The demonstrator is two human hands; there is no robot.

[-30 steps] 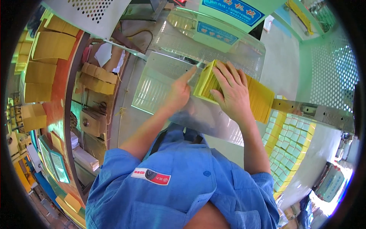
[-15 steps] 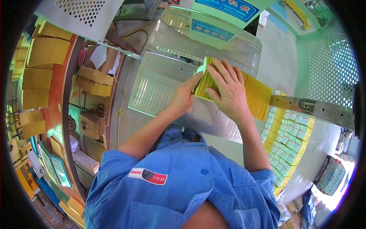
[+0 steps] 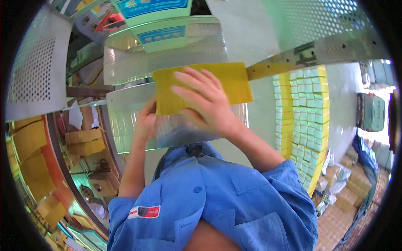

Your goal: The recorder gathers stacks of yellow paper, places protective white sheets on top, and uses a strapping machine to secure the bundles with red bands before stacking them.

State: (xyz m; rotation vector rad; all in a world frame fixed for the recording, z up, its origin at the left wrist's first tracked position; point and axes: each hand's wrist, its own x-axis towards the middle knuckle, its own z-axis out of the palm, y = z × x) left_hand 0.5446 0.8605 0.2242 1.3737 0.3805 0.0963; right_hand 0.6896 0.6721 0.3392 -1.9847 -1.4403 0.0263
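Observation:
A long row of yellow paper pieces (image 3: 234,83), packed tightly together, lies across a shiny metal shelf (image 3: 125,121) in front of me. My left hand (image 3: 145,121) is at the left end of this stack, thumb up against its edge; the other fingers are partly hidden and blurred. Over the stack's middle, my right hand (image 3: 205,100) rests palm down, its fingers stretched and slightly apart, blurred at the tips.
A clear cover (image 3: 167,58) stands just beyond the shelf. From the stack's right end a metal bar (image 3: 310,54) runs rightward. Bundled yellow-and-white stacks (image 3: 307,108) fill the lower right. Perforated panels (image 3: 35,71) flank the left, above a bench with brown cardboard pieces (image 3: 86,141).
My view has swung, so the shelf appears further left. The stack now shows a broad, level yellow face. My right hand is flatter over it, while my left stays at its left end.

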